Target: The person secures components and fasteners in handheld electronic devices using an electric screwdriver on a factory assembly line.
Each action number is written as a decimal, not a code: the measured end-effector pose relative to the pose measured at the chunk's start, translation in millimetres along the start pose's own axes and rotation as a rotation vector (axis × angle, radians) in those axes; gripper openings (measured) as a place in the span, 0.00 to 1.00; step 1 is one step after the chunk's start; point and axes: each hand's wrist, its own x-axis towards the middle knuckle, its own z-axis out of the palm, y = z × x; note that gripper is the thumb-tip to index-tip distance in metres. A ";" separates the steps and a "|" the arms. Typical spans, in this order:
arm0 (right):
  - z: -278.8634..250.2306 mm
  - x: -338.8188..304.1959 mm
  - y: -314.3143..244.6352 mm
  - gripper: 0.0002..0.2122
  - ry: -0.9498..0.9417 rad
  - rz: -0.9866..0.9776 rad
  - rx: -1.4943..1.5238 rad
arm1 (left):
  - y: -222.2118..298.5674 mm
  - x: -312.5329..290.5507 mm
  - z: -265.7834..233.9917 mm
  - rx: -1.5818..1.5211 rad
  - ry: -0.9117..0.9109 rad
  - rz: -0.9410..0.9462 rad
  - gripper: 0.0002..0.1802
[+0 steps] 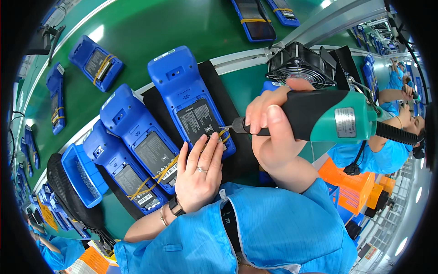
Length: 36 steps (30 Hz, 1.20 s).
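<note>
My right hand (278, 118) is wrapped round a green and black electric screwdriver (319, 114). Its bit points left, at the lower right edge of a blue handheld terminal (175, 73) that lies back up with its battery showing. Stretched fingers of my left hand (198, 171) lie flat on the near end of that terminal, across the battery's lower part. A yellow rubber band shows beside the bit; whether the bit touches a screw is too small to tell. Left of it lie two more blue terminals, the nearer one (121, 116) and the outer one (102, 146), with yellow bands.
A blue parts tray (82, 176) with small screws stands at the left beside a black mesh bag (59, 196). Behind the bench, several terminals, one of them banded (96, 64), lie on a green conveyor (150, 23). A black fan (301, 66) stands at the back right.
</note>
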 end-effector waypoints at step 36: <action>-12.8 0.1 1.3 0.12 -0.196 -0.004 -0.209 | -0.8 -2.5 1.8 0.017 -0.012 0.052 0.30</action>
